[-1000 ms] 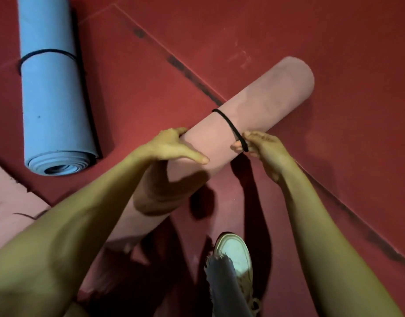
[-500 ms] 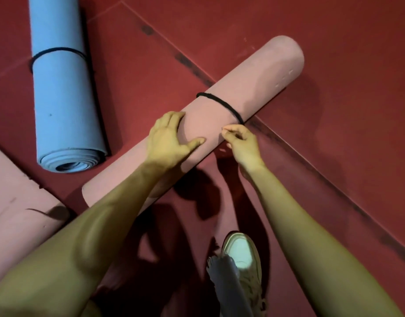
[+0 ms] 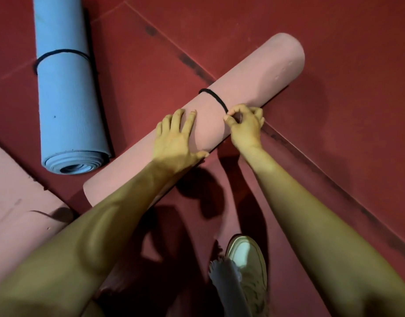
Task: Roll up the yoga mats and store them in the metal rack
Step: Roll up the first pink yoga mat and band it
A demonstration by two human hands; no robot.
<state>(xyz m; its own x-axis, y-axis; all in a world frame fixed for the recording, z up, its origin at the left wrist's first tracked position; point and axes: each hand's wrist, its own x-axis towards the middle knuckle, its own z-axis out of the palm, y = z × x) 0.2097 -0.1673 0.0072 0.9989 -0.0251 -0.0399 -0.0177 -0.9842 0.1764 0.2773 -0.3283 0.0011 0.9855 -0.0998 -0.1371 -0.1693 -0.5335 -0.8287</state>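
A rolled pink yoga mat (image 3: 254, 88) lies diagonally on the red floor, its far end up right. A black elastic band (image 3: 214, 97) circles it near the middle. My left hand (image 3: 176, 143) presses flat on the roll, fingers spread, just left of the band. My right hand (image 3: 246, 124) pinches the band at the roll's near side. A rolled blue mat (image 3: 69, 104) with its own black band (image 3: 59, 53) lies to the left. No metal rack is in view.
Another pink mat (image 3: 16, 202) lies at the lower left edge. My shoe (image 3: 247, 259) and frayed trouser hem stand on the red floor below the roll. A dark floor seam (image 3: 311, 161) runs diagonally under the pink roll.
The pink roll has come down flat onto the floor. My left hand went from gripping it to pressing flat on top. My right hand stays pinched on the band.
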